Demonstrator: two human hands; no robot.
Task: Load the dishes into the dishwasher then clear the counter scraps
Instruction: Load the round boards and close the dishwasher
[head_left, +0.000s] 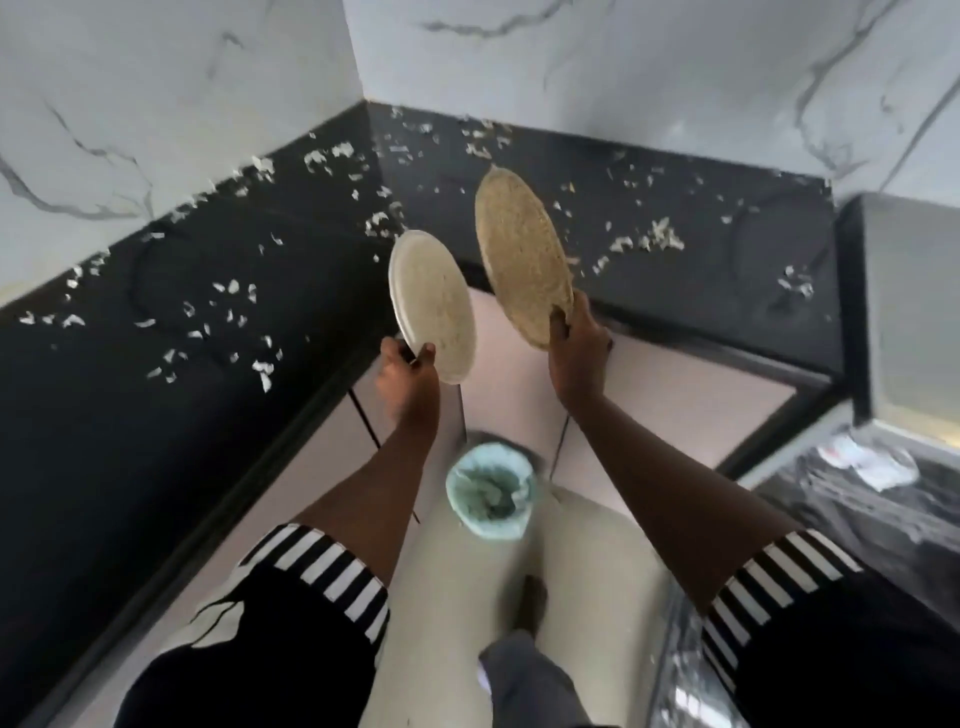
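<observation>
My left hand (404, 371) grips the lower rim of a white plate (434, 304) smeared with pale residue, held tilted on edge. My right hand (579, 345) grips the bottom edge of a larger tan, speckled plate (522, 254), also held nearly upright. Both plates hang in the air in front of the counter corner. Below them on the floor stands a small bin (491, 491) lined with a light green bag. White scraps (234, 296) lie scattered over the black counter (156, 415).
The L-shaped black counter wraps the corner under marble-look walls (623, 62). More scraps (657, 236) lie on its right stretch. A shiny metal appliance (904, 312) stands at the right edge, with a dark reflective surface (831, 509) below it. Pale cabinet fronts (675, 384) sit under the counter.
</observation>
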